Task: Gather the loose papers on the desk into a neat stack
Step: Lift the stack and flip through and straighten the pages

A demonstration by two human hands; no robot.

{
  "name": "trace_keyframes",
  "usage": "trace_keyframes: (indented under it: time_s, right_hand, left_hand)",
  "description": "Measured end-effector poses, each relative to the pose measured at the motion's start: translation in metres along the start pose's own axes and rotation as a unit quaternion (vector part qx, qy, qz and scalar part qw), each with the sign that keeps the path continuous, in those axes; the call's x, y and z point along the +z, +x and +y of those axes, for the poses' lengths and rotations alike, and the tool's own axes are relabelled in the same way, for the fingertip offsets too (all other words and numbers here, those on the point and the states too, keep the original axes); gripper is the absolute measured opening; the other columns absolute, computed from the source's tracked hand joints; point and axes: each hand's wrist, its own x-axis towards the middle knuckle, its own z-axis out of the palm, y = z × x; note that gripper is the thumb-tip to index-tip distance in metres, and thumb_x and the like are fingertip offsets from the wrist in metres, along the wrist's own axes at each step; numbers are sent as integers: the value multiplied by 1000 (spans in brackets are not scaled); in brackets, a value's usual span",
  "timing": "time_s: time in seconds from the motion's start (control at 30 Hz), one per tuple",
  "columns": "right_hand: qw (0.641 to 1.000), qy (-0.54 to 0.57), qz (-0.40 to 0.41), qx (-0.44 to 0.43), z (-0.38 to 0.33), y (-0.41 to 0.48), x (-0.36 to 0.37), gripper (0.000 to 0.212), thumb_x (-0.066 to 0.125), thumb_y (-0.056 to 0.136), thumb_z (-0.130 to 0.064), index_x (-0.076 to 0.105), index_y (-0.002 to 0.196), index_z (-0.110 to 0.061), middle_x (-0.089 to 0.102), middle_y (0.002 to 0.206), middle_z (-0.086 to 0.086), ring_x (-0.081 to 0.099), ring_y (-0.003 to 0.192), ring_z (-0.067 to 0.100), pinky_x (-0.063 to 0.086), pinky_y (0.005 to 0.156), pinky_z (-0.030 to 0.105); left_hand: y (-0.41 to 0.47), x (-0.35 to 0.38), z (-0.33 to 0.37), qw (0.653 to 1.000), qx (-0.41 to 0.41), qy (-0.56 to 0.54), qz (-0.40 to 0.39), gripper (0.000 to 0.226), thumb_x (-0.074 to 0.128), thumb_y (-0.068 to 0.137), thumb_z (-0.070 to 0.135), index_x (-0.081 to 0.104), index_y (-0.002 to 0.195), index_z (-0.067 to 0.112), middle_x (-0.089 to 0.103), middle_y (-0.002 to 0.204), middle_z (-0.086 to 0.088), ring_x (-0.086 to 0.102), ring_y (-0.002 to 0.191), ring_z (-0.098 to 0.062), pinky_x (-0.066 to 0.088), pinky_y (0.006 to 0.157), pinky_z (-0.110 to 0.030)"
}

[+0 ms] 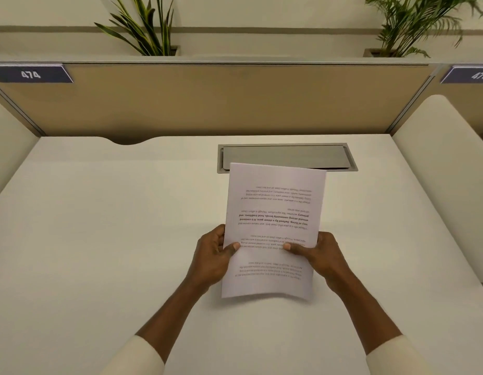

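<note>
A stack of white papers (275, 207) with printed text, upside down to me, is held above the white desk (105, 226) at its middle. My left hand (211, 255) grips the stack's left edge, thumb on top. Opposite it, my right hand (320, 255) grips the right edge the same way. The sheets' edges look aligned, and the far end tilts up and away from me over the desk's grey cable hatch. I cannot tell how many sheets are in the stack. No other loose paper shows on the desk.
A grey cable hatch (289, 155) is set into the desk behind the papers. A tan divider panel (221, 98) closes the back, with number plates 474 (30, 74) and 475 (476, 75). Two potted plants (151, 31) stand behind it. White side partitions flank the desk.
</note>
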Motion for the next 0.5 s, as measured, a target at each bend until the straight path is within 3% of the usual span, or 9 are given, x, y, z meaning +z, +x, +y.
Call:
trace_keyframes:
  time_s: [0.13,0.27,0.37,0.43,0.5]
  right_hand:
    - [994,31,-85,59,10,-5,-10,36,96,80,-35,87,113,-25,86,116,3,84,105,27,67,82,33]
    - [983,96,-125,90,29,-12,-18,55,97,77,-38,82,127,-18,81,129,10,79,117,31,66,93,39]
    - [979,159,-96,88,40,-20,-11,66,101,66,-44,83,123,-17,81,128,13,82,105,27,66,83,35]
    - [971,216,-50,87,45,-24,3,51,99,70,-32,85,115,-13,82,123,18,82,92,25,66,76,34]
    - [961,262,0,91,46,-30,19,45,95,73,-20,83,114,-5,82,120,19,83,92,27,67,74,34]
  left_hand:
    - [-8,-9,-12,996,-39,-78,-12,38,73,100,-3,76,128,24,85,121,0,83,111,-26,68,89,-35]
    - [-13,-12,-22,982,-70,-167,48,40,76,96,-6,77,126,21,85,119,-7,84,107,-28,69,85,-35]
    - [-18,-8,-28,969,-78,-217,91,40,74,96,-10,77,124,19,86,118,-7,84,104,-23,69,83,-32]
    - [-22,-1,-30,960,-84,-243,111,40,72,97,-11,77,123,18,86,117,-6,84,103,-21,69,81,-31]
    - [-25,8,-30,955,-87,-256,125,39,72,97,-11,76,126,16,85,119,-7,83,106,-24,69,84,-34]
